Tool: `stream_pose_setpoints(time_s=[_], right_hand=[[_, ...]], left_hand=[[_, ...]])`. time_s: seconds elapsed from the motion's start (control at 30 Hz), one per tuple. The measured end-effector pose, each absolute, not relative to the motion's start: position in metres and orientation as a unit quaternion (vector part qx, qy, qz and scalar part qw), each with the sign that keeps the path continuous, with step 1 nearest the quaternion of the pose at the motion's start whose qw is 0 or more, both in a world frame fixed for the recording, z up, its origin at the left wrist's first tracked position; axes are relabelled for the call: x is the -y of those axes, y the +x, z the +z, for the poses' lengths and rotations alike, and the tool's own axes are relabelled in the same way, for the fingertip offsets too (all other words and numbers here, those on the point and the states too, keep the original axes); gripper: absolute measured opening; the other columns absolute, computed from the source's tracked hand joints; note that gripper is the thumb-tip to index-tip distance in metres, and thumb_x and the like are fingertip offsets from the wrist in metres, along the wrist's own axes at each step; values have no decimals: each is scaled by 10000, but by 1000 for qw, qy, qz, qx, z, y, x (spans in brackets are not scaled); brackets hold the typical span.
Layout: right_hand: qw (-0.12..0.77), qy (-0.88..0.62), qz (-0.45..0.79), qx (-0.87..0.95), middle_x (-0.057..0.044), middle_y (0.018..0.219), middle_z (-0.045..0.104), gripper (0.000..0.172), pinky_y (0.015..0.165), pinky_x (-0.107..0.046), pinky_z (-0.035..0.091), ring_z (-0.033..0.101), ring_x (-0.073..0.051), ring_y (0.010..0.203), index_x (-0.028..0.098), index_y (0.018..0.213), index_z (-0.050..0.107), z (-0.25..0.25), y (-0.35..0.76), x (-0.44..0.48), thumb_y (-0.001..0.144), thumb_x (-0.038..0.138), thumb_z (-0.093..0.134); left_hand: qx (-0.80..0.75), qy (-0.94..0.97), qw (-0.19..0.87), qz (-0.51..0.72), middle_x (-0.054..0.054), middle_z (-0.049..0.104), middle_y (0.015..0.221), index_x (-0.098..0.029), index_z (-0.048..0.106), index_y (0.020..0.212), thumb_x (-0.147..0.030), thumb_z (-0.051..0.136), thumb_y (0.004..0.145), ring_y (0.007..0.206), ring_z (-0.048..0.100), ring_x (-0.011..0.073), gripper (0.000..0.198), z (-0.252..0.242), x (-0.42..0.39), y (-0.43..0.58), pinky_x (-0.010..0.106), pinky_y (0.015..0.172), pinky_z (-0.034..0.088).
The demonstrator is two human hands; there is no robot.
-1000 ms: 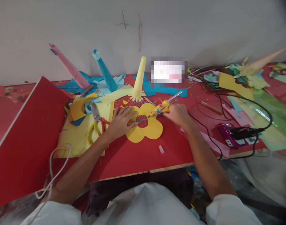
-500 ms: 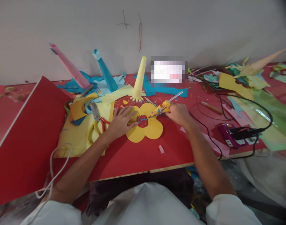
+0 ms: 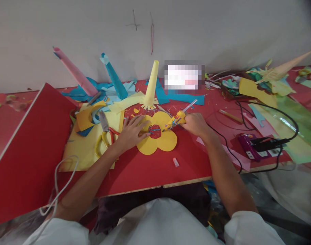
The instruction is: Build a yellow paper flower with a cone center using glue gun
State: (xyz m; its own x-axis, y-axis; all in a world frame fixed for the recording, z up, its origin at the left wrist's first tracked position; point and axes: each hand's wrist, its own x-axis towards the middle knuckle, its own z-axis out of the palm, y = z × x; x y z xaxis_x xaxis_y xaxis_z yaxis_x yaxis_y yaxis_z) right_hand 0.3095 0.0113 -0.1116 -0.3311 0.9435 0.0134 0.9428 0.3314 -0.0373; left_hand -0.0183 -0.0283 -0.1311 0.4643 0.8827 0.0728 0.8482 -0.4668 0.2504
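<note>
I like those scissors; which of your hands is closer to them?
Left. The left hand lies just right of the scissors, pressing the yellow flower; the right hand is beyond the flower.

Plain pale wall (image 3: 196, 30) across 12 o'clock, faint scribbled marks near its middle. Red-topped desk (image 3: 145, 170) butts against it, its pale front edge showing at 6 o'clock. Red board (image 3: 28, 153) tilted at 9 o'clock. Soft, even light.

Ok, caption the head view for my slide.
Left hand pins a yellow flower; right hand holds a glue gun.
</note>
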Motion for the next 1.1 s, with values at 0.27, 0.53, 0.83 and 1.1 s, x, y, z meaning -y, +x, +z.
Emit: stream_pose_setpoints(time_s=[0.27,0.53,0.83,1.1], right_hand=[[34,-553,29,832,-145,1047,822,261,690,-319,349,744,-286,922,164,1083,768,-114,311,-11,924,269,590],[41,-547,36,835,-124,1088,823,297,706,-307,375,740,-278,950,194,1146,780,-114,311,-9,917,242,597],[50,-515,53,854,-119,1052,818,254,742,-294,414,734,-257,954,186,1048,810,-112,304,-5,921,217,592],[50,-497,54,865,-117,1114,828,250,787,-294,471,757,-270,1029,187,1083,818,-111,293,-2,910,210,640]], left_hand=[[-517,843,108,99,22,414,1724,-348,570,1536,-569,498,1039,1635,297,313,549,-129,27,-18,614,1344,193],[-528,834,125,102,-2,429,1716,-353,579,1521,-528,293,1103,1626,315,279,535,-130,26,-18,598,1349,168],[-518,842,109,106,18,451,1702,-319,576,1521,-293,304,1089,1620,326,268,511,-135,25,-21,588,1340,192],[-518,841,114,107,25,445,1706,-283,580,1517,-318,308,1097,1610,337,284,502,-133,25,-21,590,1336,192]])
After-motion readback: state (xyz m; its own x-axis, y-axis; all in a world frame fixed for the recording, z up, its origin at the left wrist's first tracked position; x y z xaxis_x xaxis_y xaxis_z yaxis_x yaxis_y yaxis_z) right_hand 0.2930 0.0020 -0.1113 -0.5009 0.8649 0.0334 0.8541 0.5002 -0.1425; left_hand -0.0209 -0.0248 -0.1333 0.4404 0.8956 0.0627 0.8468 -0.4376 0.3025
